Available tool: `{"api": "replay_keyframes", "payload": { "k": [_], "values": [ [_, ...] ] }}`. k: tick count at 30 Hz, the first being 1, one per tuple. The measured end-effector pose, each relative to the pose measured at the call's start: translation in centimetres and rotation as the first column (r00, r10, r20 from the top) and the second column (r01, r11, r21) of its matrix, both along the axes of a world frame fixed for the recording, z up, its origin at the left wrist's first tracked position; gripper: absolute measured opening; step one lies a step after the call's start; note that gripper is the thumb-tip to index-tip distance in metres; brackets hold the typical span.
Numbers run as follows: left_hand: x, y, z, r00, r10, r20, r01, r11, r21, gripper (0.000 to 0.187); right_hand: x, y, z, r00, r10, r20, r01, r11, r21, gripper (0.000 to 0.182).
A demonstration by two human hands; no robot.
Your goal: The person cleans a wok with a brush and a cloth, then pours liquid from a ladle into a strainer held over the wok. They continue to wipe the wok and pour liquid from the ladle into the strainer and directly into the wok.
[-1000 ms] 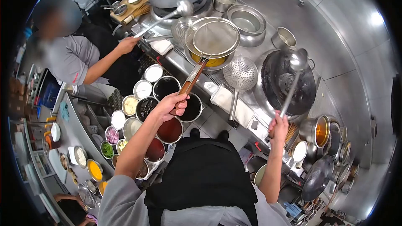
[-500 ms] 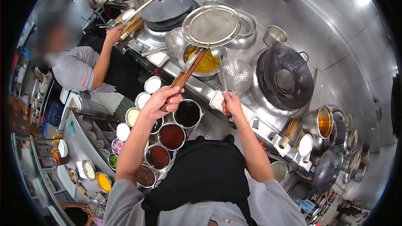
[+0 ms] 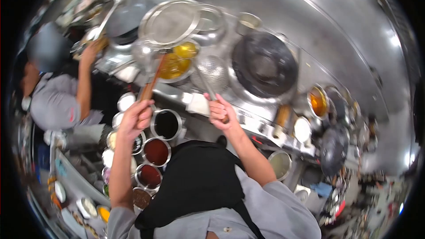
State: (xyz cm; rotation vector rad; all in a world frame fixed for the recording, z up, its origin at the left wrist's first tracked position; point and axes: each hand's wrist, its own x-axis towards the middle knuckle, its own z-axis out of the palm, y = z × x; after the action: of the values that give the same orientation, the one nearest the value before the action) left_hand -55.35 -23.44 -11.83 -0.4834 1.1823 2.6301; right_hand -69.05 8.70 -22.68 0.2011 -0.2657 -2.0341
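My left hand (image 3: pixel 136 118) is closed round the wooden handle of a round fine-mesh strainer (image 3: pixel 171 21), held up over the stove. Beneath it stands a metal pot of yellow oil (image 3: pixel 170 68). My right hand (image 3: pixel 221 113) grips the thin metal handle of a ladle (image 3: pixel 186 49). Its bowl, with yellow oil in it, shows above the pot, close to the strainer's rim. Behind the ladle's handle lies a perforated skimmer (image 3: pixel 211 74). Motion blurs the picture.
A black wok (image 3: pixel 265 64) sits on the burner at right. Containers of dark sauce (image 3: pixel 166 124) and red sauce (image 3: pixel 156 151) stand below my left hand. At far left, a co-worker (image 3: pixel 62 99) holds a long ladle by another wok. A pot of orange liquid (image 3: pixel 318 102) is at right.
The whole view has swung, so the stove and pots sit further left. The ladle's bowl with oil now shows above the pot. Both hands keep their grip.
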Motion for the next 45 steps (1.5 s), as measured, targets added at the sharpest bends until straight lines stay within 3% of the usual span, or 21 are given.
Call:
{"api": "replay_keyframes", "payload": {
  "k": [6, 11, 14, 16, 18, 20, 21, 22, 25, 29, 34, 36, 39, 43, 45],
  "values": [
    [0.4, 1.3, -2.8, 0.999, 0.032, 0.041, -0.033, 0.999, 0.034, 0.021, 1.1, 10.2, 7.8, 0.981, -0.163, -0.102, 0.176, 0.975, 0.135, 0.041],
    [0.2, 1.7, -8.0, 0.989, 0.024, 0.147, -0.018, 0.999, -0.041, 0.018, -1.7, 18.6, 9.4, 0.959, -0.131, -0.252, 0.250, 0.807, 0.535, 0.021],
    [0.3, 2.2, -10.7, 0.983, 0.029, 0.182, -0.024, 0.999, -0.034, 0.019, -3.6, 21.5, 7.7, 0.959, -0.059, -0.278, 0.268, 0.510, 0.817, 0.008],
    [0.8, 2.2, -12.5, 0.986, 0.010, 0.167, -0.001, 0.998, -0.057, 0.028, -3.6, 22.5, 6.6, 0.884, 0.203, -0.420, 0.399, 0.138, 0.906, 0.013],
    [0.6, 2.2, -10.9, 0.976, -0.007, 0.220, -0.001, 0.999, 0.037, 0.038, -3.1, 23.2, 5.7, 0.769, 0.466, -0.438, 0.568, -0.183, 0.802, 0.018],
    [-0.4, 2.9, -9.2, 0.920, 0.058, 0.388, -0.083, 0.995, 0.049, 0.044, -2.2, 23.2, 4.5, 0.636, 0.681, -0.364, 0.732, -0.383, 0.564, 0.024],
    [-0.3, 2.0, -11.6, 0.941, 0.044, 0.335, -0.027, 0.998, -0.055, 0.041, -1.9, 22.5, 4.1, 0.610, 0.711, -0.351, 0.775, -0.442, 0.452, 0.030],
    [0.1, 1.4, -13.7, 0.949, 0.030, 0.315, 0.000, 0.996, -0.094, 0.032, -1.5, 21.1, 4.6, 0.603, 0.693, -0.395, 0.789, -0.446, 0.422, 0.029],
    [0.1, 1.7, -11.4, 0.980, 0.035, 0.196, -0.022, 0.997, -0.072, 0.020, -1.2, 16.6, 6.3, 0.706, 0.481, -0.519, 0.675, -0.235, 0.699, 0.026],
    [0.5, 1.4, -7.2, 0.990, 0.031, 0.134, -0.026, 0.999, -0.037, 0.019, -1.1, 10.6, 5.8, 0.734, 0.216, -0.644, 0.616, 0.187, 0.765, 0.026],
    [0.5, 1.7, -3.0, 0.999, 0.009, 0.040, -0.008, 1.000, -0.026, 0.019, -0.4, 2.2, 3.7, 0.798, 0.217, -0.562, 0.461, 0.379, 0.802, 0.029],
    [0.6, 1.9, -1.5, 1.000, 0.001, 0.014, 0.000, 0.998, -0.059, 0.020, -0.2, -0.6, 2.9, 0.793, 0.294, -0.534, 0.416, 0.379, 0.826, 0.029],
    [0.7, 1.8, 0.1, 1.000, 0.000, -0.006, 0.000, 0.997, -0.078, 0.021, 0.1, -4.4, 1.2, 0.679, 0.524, -0.514, 0.497, 0.186, 0.847, 0.029],
    [0.7, 2.0, 1.6, 0.999, 0.006, -0.036, -0.010, 0.991, -0.132, 0.022, 0.2, -7.4, -0.8, 0.562, 0.685, -0.464, 0.579, 0.075, 0.812, 0.027],
    [0.5, 1.6, 1.8, 0.999, 0.000, -0.052, -0.008, 0.989, -0.146, 0.022, -0.8, -7.9, -2.0, 0.700, 0.550, -0.456, 0.404, 0.221, 0.888, 0.027]
  ]
}}
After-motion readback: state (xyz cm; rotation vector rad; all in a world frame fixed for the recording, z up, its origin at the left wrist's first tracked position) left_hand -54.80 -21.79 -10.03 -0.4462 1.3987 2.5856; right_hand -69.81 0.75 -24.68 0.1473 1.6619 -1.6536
